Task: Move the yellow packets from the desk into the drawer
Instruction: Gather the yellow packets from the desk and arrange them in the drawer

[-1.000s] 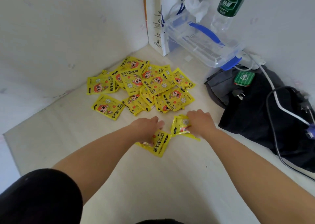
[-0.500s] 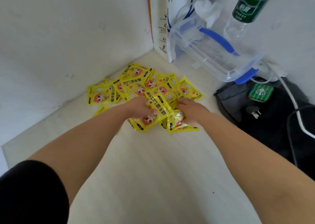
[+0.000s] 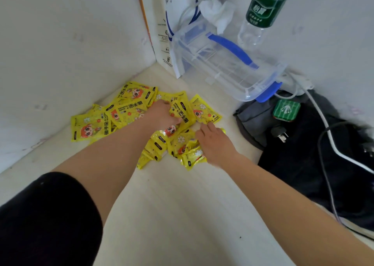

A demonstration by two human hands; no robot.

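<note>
The packets (image 3: 129,108) lie in a loose, overlapping heap on the pale desk (image 3: 182,215), pushed up near the corner where the white wall (image 3: 60,53) meets it. Both bare arms reach into the heap. The left hand (image 3: 162,114) sits in the middle of the pile, fingers curled round a bunch of packets, one of them bent up against the fingertips. The right hand (image 3: 214,144) is at the near right edge of the heap, with crumpled packets gathered under its palm and thumb. A few more packets lie flat to the left, touching the wall's foot. A black sleeve (image 3: 46,215) covers the left upper arm.

Behind the heap a white paper bag (image 3: 174,12) stands in the corner, with a clear box (image 3: 222,67) with a blue handle (image 3: 230,48) just beside it and a tissue (image 3: 218,14) sticking up at its back. A green-labelled bottle (image 3: 261,12) stands behind the box. To the right a dark bag (image 3: 303,164) lies on the desk, carrying a green tin (image 3: 286,111), a plug (image 3: 280,135) and a white cable (image 3: 321,120).
</note>
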